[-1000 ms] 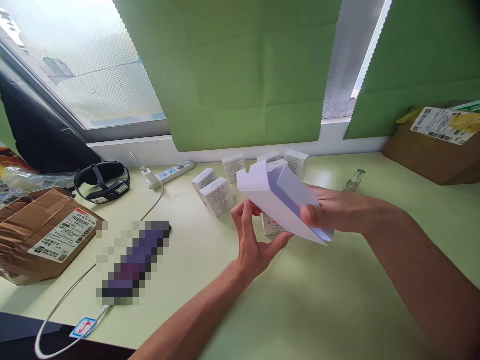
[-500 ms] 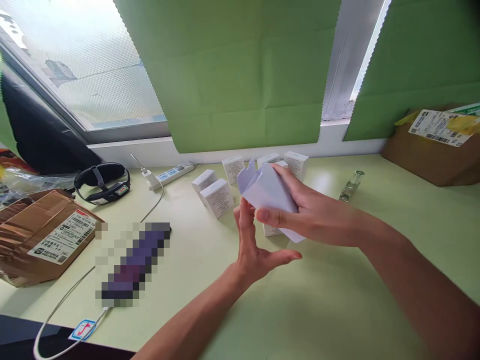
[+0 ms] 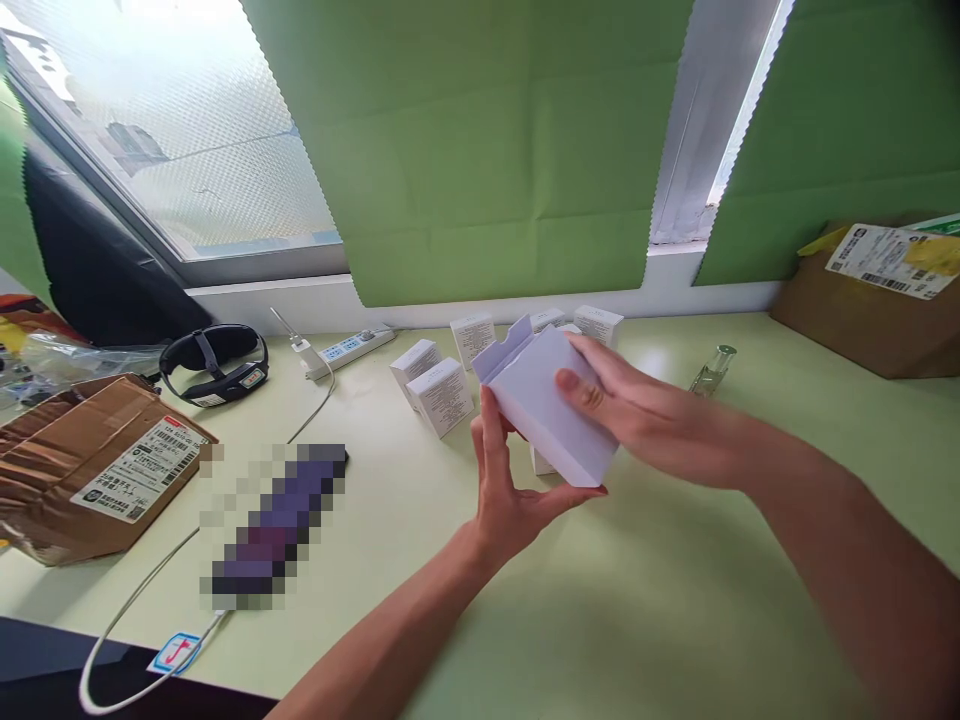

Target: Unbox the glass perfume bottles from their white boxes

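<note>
While the white carton [image 3: 544, 410] sits between both hands just right of the frame's centre, it is lifted off the pale green table [image 3: 675, 620], with its open end and raised tuck flap pointing toward the upper left. In the head view, the only one here, the left hand [image 3: 510, 490] comes up from the lower middle and cradles the carton from beneath, thumb against the near left edge and fingers curled under the lower corner, so it is closed on the carton. The right hand [image 3: 637, 420], reaching in from the right edge, lays its fingers flat and together across the top panel, pressing down on it; its thumb is hidden.

To square the carton well, I judge the top fingers should press evenly rather than at one corner, so the panels do not crease, and the lower hand should keep the bottom edge steady while leaving the flap free.

Behind the carton, several small white boxes [image 3: 442, 395] stand in a cluster, near it but apart. A small glass bottle [image 3: 712, 368] lies at centre right, a power strip [image 3: 349, 348] at centre left, and a brown parcel [image 3: 90, 470] at the left edge.
</note>
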`<state>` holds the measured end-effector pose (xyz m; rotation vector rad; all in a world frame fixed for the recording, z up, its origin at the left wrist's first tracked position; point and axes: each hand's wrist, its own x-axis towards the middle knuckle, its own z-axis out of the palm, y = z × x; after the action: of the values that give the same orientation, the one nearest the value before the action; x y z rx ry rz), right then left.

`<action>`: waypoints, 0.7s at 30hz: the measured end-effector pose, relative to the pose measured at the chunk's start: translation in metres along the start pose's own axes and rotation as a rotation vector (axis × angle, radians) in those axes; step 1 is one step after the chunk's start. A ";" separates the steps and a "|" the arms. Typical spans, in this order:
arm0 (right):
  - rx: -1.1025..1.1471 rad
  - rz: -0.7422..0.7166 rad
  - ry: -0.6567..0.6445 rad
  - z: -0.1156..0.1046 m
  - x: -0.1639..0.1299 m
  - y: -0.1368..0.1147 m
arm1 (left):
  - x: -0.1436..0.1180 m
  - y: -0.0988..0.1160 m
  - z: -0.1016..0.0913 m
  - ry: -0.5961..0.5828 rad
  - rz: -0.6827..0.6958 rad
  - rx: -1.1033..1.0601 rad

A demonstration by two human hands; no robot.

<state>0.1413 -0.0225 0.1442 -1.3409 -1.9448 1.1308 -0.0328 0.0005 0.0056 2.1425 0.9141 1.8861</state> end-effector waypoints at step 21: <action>0.100 -0.157 0.039 -0.044 0.014 0.036 | 0.021 -0.015 -0.010 -0.324 0.019 0.061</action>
<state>0.1880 0.0114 0.1360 -1.1289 -1.9028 1.1024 -0.0469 0.0206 0.0188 2.4035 0.8930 1.4716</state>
